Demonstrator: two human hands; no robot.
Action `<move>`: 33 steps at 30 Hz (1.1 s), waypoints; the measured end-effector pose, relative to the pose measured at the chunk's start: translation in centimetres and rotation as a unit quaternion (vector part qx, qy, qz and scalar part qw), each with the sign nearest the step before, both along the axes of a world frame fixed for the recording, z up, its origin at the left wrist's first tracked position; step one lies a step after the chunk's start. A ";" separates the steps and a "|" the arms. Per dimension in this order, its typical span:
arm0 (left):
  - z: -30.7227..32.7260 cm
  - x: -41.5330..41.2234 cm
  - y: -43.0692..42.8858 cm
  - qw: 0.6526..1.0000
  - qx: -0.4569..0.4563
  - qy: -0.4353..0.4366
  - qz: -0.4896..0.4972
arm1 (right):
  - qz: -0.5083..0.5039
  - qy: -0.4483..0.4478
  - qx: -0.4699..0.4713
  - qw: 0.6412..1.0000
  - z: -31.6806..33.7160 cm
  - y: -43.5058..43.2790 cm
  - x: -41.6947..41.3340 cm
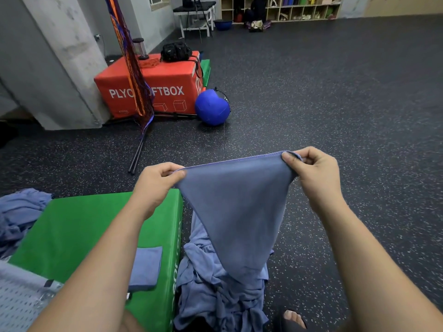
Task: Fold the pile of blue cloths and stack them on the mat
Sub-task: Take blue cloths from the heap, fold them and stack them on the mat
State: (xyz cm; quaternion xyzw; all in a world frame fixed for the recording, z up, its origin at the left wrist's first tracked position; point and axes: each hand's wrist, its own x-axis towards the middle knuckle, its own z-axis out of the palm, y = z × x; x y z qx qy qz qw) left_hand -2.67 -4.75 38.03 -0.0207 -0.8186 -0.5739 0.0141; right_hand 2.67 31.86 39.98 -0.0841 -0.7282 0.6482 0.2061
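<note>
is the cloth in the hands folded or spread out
Spread out, not folded: the left hand and right hand pinch the blue cloth by its top edge, and it hangs loose over the pile.

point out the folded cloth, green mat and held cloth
folded cloth (pixel 146 268), head view, middle of its top
green mat (pixel 79 226), head view, bare top surface
held cloth (pixel 237 212), head view, centre of hanging part
</note>
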 end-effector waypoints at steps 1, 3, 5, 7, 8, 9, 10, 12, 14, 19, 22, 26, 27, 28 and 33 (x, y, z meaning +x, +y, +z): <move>0.2 0.1 0.1 1.000 0.027 -0.006 0.010 | -0.001 -0.004 0.001 1.000 -0.1 0.2 0.0; 0.5 0.2 0.3 0.998 0.055 -0.005 0.033 | 0.001 -0.016 -0.004 1.000 -0.4 0.3 -0.1; 0.7 0.4 0.6 0.996 0.068 -0.001 0.055 | -0.005 -0.028 -0.003 1.000 -0.7 0.3 -0.3; 0.8 0.5 1.2 0.993 0.083 0.006 0.084 | -0.031 -0.034 0.010 0.999 -0.9 0.2 -0.5; 0.8 0.6 1.6 0.991 0.088 0.010 0.097 | -0.050 -0.035 0.024 0.998 -1.0 0.0 -0.5; 0.8 0.7 2.0 0.990 0.088 0.014 0.105 | -0.069 -0.032 0.042 0.996 -0.9 -0.3 -0.5; 0.8 0.8 2.6 0.991 0.082 0.018 0.107 | -0.085 -0.028 0.064 0.994 -0.9 -0.8 -0.5; 0.7 1.3 4.1 0.992 0.064 0.023 0.103 | -0.097 -0.015 0.099 0.990 -0.7 -2.5 -0.1; 0.8 2.1 5.9 0.993 0.062 0.018 0.098 | -0.080 -0.003 0.115 0.990 -0.4 -4.7 0.6; 0.9 4.0 9.5 0.995 0.090 -0.024 0.047 | -0.010 -0.012 0.122 0.992 -0.8 -9.0 1.5; 1.2 4.5 10.2 0.994 0.098 -0.047 0.020 | 0.027 -0.015 0.126 0.992 -1.1 -10.2 2.0; 1.4 4.9 10.0 0.992 0.113 -0.054 -0.001 | 0.066 -0.024 0.127 0.989 -1.3 -10.4 2.3; 1.4 4.9 9.9 0.992 0.112 -0.053 -0.005 | 0.072 -0.026 0.121 0.990 -1.3 -10.4 2.3; 1.5 5.0 9.9 0.993 0.108 -0.051 -0.011 | 0.077 -0.027 0.118 0.990 -1.2 -10.3 2.3; 1.6 5.0 9.4 0.994 0.100 -0.019 -0.028 | 0.147 -0.038 0.133 0.979 -0.7 -10.6 2.8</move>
